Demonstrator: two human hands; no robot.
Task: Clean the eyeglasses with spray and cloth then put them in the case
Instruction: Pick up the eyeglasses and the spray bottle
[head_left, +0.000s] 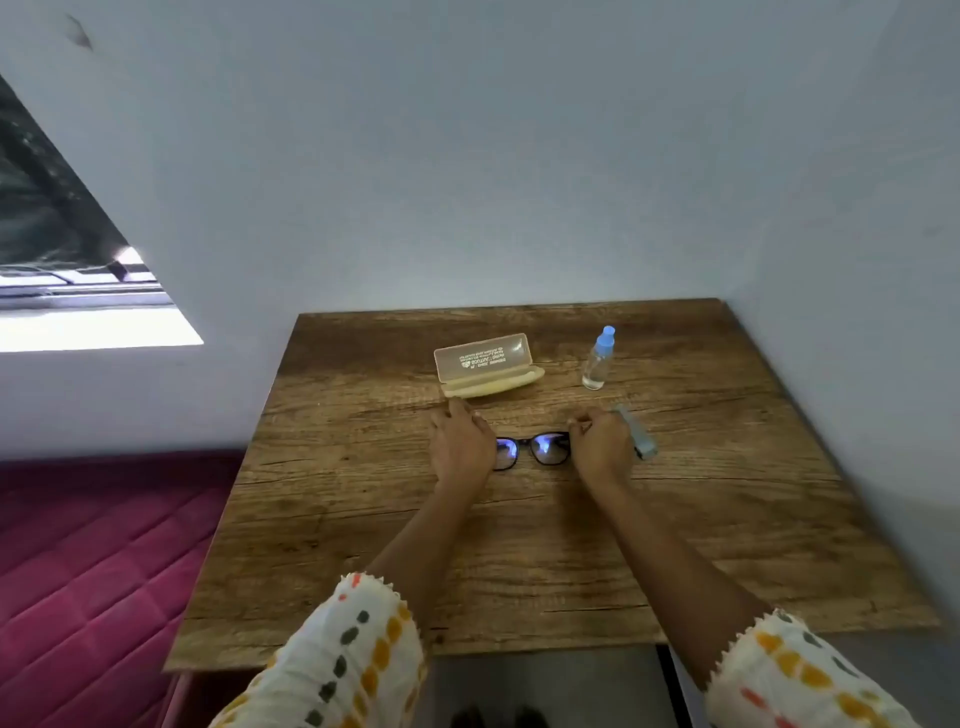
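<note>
The left sleeve (343, 660) and right sleeve (795, 675) are loose cream cloth with rows of orange, grey-green and red spots. Each cuff (366, 581) has a small zigzag trim; forearms (415, 535) are bare.

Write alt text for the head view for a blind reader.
The right hand pinches one end of black eyeglasses on a wooden table; the left hand covers the other. A blue cloth, open case and spray bottle sit nearby.
</note>
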